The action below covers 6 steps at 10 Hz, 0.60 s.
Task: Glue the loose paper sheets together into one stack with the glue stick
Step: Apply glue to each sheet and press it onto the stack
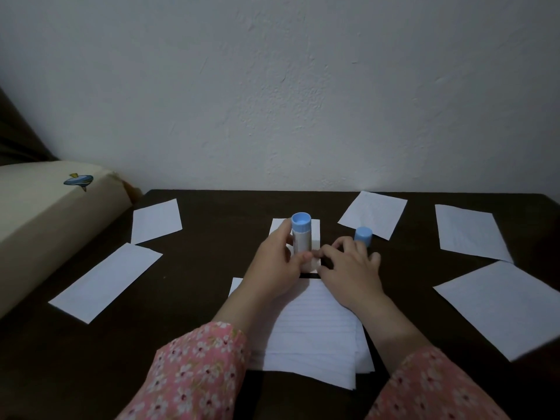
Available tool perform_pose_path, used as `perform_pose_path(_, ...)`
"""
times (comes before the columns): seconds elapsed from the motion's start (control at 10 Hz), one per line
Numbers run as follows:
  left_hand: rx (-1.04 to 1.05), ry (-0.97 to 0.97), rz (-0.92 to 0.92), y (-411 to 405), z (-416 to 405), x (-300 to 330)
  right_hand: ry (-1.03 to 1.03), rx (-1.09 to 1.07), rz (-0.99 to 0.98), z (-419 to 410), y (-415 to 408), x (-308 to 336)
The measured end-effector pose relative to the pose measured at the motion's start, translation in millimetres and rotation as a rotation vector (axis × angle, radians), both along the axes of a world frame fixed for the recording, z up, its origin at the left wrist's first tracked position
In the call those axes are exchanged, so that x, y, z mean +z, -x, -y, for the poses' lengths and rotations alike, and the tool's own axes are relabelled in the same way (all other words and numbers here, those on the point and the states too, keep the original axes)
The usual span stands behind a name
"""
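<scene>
The glue stick (300,241) stands upright, long axis vertical, blue end up, gripped by the left hand (274,265) over a small sheet (315,237). The right hand (348,268) rests beside it, fingers loosely curled, apparently touching the stick's base. Behind its fingers stands one blue cap (363,235). Under both wrists lies the paper stack (312,331); six loose sheets surround the hands.

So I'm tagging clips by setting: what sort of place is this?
Probably a room at home, perhaps a bedroom: a dark wooden table pushed against a plain white wall, with a cream cushion or mattress beside it. Loose paper sheets and a glue stick suggest casual craft work.
</scene>
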<state>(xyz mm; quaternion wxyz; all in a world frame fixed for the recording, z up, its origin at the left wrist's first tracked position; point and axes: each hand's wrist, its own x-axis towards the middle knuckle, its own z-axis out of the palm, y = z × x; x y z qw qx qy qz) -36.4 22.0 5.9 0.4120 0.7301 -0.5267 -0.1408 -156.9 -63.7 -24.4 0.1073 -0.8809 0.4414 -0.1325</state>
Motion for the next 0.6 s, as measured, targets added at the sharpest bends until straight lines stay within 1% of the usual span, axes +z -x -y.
perform_pose_path(0.3,0.035,-0.040,-0.059,-23.8,-13.8,4.5,0.001,0.006,0.020,1.2,1.1,-1.3)
perform_pose_path(0.5,0.054,-0.028,-0.083,-32.9,-20.8,7.0,0.002,-0.001,0.037,1.3,1.9,-3.1)
perform_pose_path(0.6,0.091,-0.039,-0.130,-36.8,-21.2,4.8,0.007,-0.001,0.046,1.1,1.1,-3.2)
